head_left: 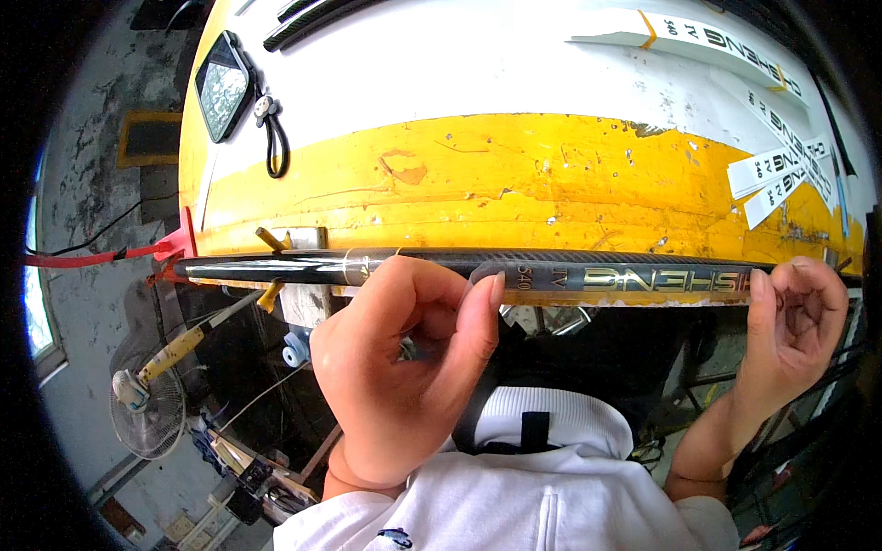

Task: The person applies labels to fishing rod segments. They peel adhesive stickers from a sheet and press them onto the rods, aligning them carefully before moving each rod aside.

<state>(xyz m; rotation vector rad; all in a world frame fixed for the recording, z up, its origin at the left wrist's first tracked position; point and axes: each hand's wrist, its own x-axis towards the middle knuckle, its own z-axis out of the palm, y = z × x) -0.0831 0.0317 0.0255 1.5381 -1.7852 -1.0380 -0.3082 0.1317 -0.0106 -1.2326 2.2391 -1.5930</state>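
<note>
A glossy black rod with a woven pattern and thin gold rings (276, 268) lies crosswise along the table's near edge. Against its near side stretches a clear decal strip with gold lettering (606, 278). My left hand (395, 358) is closed, thumb and forefinger pinching the strip's left end close to the rod. At the other end, my right hand (795, 317) pinches the strip between thumb and fingers, the remaining fingers curled. Part of the rod is hidden behind my left hand, and its right end behind the right hand.
The worn yellow and white table (478, 165) carries a phone with a strap (223, 87) at far left, dark tubes (317, 23) behind, and printed white strips (781, 170) at right. A red clamp-like piece (179, 241) sits at the left edge. A fan (147, 404) stands lower left.
</note>
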